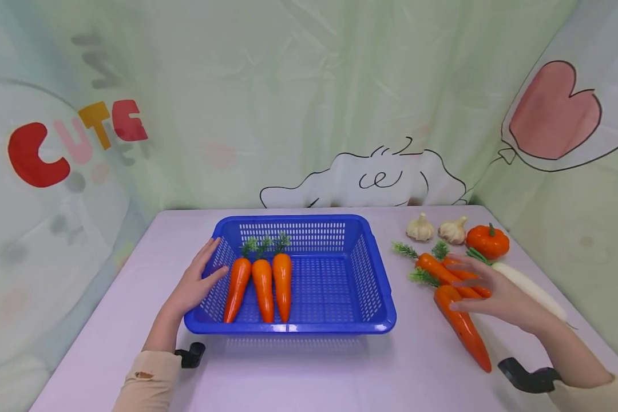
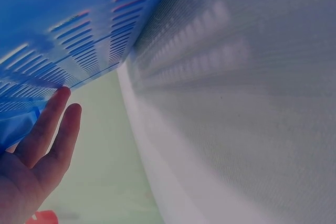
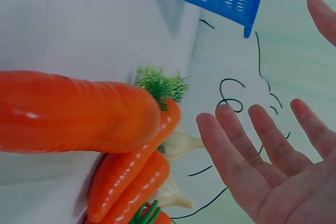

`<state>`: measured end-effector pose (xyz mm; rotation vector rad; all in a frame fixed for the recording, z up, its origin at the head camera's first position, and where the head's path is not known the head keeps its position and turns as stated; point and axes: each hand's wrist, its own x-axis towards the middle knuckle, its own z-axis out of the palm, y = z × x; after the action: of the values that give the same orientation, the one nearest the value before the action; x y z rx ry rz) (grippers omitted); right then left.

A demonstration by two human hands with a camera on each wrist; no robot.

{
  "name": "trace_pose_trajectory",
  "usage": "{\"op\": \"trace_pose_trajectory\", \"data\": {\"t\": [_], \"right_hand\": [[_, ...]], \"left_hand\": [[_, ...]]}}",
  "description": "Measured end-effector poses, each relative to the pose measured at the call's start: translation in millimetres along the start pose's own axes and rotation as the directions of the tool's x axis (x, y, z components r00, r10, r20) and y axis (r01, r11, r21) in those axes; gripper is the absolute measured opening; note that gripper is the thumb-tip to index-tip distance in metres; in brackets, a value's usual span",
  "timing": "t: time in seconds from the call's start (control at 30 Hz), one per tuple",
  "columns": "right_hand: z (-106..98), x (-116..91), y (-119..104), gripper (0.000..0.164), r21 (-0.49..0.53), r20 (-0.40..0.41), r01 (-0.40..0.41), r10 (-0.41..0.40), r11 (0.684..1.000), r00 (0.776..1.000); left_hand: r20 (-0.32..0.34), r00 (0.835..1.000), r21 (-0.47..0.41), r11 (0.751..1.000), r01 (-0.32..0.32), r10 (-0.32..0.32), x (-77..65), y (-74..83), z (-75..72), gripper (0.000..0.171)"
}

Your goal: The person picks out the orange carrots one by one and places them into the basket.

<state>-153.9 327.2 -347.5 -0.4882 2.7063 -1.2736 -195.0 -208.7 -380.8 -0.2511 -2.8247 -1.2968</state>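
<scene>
Pale green cloth (image 1: pixel 211 103), printed with colourful CUTE lettering (image 1: pixel 79 154), a black-outlined white figure (image 1: pixel 347 177) and a balloon (image 1: pixel 615 97) bearing a pink heart (image 1: pixel 551 114), hangs behind and beside the lilac-white surface (image 1: pixel 288 380); the light is soft.

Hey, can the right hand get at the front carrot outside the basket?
Probably yes: the right hand hovers close to the front carrot, and nothing lies on top of it.

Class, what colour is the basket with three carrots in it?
The basket is blue, shown best in the head view.
</scene>
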Motion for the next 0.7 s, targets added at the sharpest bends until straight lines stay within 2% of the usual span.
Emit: {"op": "trace_pose_trajectory", "data": {"t": [0.23,0.33,0.53,0.7], "right_hand": [[2.4,0.1,13.4,0.075,-0.044,0.019,0.012,-0.011,0.999,1.000],[2.0,-0.6,18.0,0.075,-0.072,0.025,-0.018,0.020,0.997,0.999],[6.4,-4.1,30.2,0.077,-0.107,0.058,-0.150,0.157,0.983,0.986],[11.1,-4.9,40.4,0.079,-0.098,0.068,-0.182,0.189,0.978,0.980]], "left_hand": [[-0.003,1.000,0.002,1.000,-0.005,0.005,-0.8,-2.0,0.3,0.068],[-0.003,1.000,-0.001,1.000,-0.006,0.006,-1.2,-1.8,0.3,0.068],[-0.002,1.000,0.001,1.000,-0.005,0.005,-0.6,-1.3,0.2,0.068],[0.000,1.000,0.004,1.000,-0.010,0.010,0.1,-1.3,0.1,0.068]]}}
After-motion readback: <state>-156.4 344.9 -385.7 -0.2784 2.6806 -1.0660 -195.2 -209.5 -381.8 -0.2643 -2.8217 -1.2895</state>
